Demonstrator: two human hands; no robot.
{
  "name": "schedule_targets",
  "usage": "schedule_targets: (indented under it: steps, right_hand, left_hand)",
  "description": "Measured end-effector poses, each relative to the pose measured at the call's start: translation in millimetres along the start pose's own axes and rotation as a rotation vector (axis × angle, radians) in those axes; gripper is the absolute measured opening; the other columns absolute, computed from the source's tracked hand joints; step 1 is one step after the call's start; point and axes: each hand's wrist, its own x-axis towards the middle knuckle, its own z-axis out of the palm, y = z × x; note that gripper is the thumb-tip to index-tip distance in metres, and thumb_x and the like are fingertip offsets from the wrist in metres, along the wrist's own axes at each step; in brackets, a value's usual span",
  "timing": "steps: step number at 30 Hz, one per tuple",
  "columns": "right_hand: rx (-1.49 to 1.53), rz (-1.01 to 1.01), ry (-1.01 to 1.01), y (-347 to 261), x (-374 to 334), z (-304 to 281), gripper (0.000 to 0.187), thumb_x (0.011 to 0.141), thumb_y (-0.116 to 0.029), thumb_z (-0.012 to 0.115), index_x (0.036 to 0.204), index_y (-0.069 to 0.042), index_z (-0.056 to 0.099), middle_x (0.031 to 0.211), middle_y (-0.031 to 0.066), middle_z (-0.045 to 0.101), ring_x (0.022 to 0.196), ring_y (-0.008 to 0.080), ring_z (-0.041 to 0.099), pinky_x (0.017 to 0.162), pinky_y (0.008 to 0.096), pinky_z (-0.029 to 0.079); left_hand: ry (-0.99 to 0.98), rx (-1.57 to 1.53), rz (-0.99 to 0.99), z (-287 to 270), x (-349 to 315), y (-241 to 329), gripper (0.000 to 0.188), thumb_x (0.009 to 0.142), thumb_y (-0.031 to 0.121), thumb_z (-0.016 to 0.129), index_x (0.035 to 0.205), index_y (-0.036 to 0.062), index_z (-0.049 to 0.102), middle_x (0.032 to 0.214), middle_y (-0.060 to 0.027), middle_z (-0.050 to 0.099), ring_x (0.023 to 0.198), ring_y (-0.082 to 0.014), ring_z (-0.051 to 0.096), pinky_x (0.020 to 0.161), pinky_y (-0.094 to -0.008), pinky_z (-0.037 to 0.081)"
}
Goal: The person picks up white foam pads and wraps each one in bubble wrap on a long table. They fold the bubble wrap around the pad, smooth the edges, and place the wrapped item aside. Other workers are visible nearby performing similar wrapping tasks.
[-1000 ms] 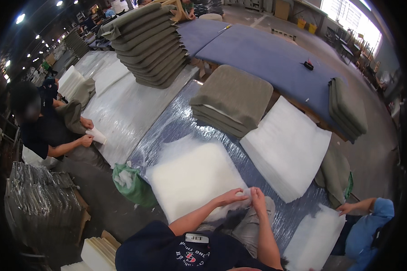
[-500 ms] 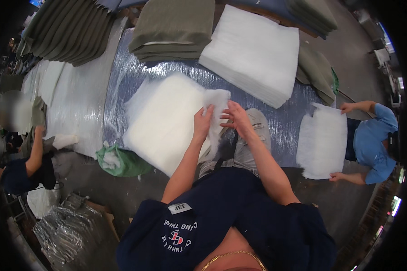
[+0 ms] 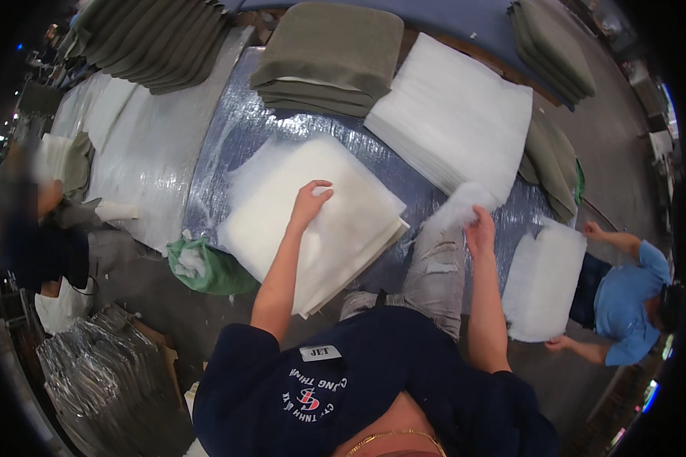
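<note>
r hand (image 3: 480, 230) pinches fluff (image 3: 457, 207), apart from & r of the pad (image 3: 343, 221); l hand (image 3: 311, 204) is over pad, fingers loosely curled, grip looks empty, contact unclear. pad's r side seems done; fringe (image 3: 248, 179) l of l fingers prob. undone. sheets (image 3: 457, 114) just beyond r fingers, covers (image 3: 328, 46) beyond l.

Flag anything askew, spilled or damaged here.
Mildly askew: on the white foam stack, layers don't line up along the right edge, and wispy wadding extends past the upper left. The right hand holds a loose wadding piece. Grey trousers look ripped near the knee.
</note>
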Motion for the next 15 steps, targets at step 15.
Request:
schedule_targets:
  steps: [15]
  right_hand:
    - [-0.849, -0.233, -0.119, 87, 23, -58, 0.028, 0.088, -0.018, 0.066, 0.111, 0.0, 0.066, 0.096, 0.0058, 0.069, 0.083, 0.013, 0.061, 0.076, 0.0294, 0.049]
  left_hand:
    - [0.028, 0.92, -0.337, -69, 135, -83, 0.056, 0.08, 0.012, 0.058, 0.135, 0.0076, 0.05, 0.13, -0.0256, 0.057, 0.118, -0.04, 0.058, 0.098, -0.0463, 0.049]
